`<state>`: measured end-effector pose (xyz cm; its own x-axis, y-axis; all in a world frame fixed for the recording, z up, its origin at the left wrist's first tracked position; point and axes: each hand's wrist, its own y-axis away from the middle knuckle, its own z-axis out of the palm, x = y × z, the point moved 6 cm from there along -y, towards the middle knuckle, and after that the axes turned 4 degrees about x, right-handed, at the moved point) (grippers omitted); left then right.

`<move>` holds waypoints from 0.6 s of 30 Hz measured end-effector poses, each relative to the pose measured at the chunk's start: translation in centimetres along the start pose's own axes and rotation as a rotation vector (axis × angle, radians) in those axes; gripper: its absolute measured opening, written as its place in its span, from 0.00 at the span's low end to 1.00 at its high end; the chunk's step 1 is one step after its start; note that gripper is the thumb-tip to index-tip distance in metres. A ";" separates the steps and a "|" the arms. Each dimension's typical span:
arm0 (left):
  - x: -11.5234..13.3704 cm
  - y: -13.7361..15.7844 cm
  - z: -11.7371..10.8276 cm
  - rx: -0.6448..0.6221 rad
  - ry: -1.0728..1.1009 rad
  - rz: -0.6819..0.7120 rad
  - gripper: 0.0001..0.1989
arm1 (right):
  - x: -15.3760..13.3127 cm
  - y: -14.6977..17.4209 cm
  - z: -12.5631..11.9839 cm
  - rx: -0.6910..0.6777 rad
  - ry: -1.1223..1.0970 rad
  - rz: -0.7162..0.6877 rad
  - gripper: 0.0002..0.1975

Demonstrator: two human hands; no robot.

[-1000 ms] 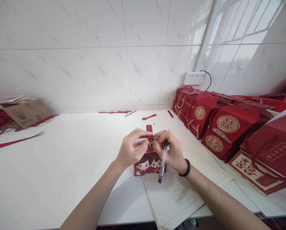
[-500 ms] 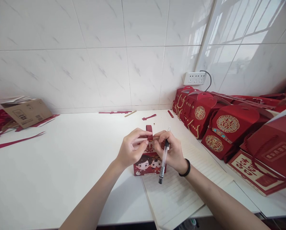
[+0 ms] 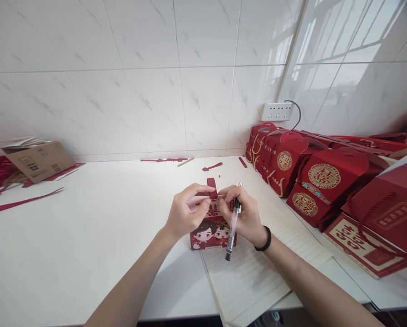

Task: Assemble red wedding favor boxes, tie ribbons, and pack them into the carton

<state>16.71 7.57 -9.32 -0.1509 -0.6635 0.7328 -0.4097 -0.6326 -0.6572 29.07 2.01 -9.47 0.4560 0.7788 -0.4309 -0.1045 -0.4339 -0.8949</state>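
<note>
The left hand [image 3: 188, 210] pinches the top of the box [image 3: 206, 236] beside its strap [image 3: 211, 182], the right hand [image 3: 246, 212] grips a pen [image 3: 233, 227] with fingertips at that top, and the box sits between and below both hands.

Lone camera, worn on head: looks forward, down across desk [image 3: 104, 231]; hands [image 3: 186, 211] close, near mid-frame; tiled wall [image 3: 149, 41] farther off.
</note>
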 end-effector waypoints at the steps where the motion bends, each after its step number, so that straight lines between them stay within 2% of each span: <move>1: 0.0 0.0 0.0 -0.003 0.001 -0.003 0.10 | 0.0 0.0 0.0 -0.001 0.001 -0.003 0.08; 8: 0.4 0.1 0.1 -0.025 0.002 0.048 0.12 | -0.3 0.0 0.0 -0.006 0.017 -0.024 0.07; 18: -0.4 0.1 0.0 0.009 -0.002 -0.047 0.09 | -0.4 -0.2 0.0 0.004 0.044 -0.022 0.08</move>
<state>16.70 7.79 -9.64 -0.1297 -0.6335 0.7628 -0.4081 -0.6670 -0.6233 28.89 1.82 -9.18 0.4969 0.7670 -0.4060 -0.0974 -0.4156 -0.9043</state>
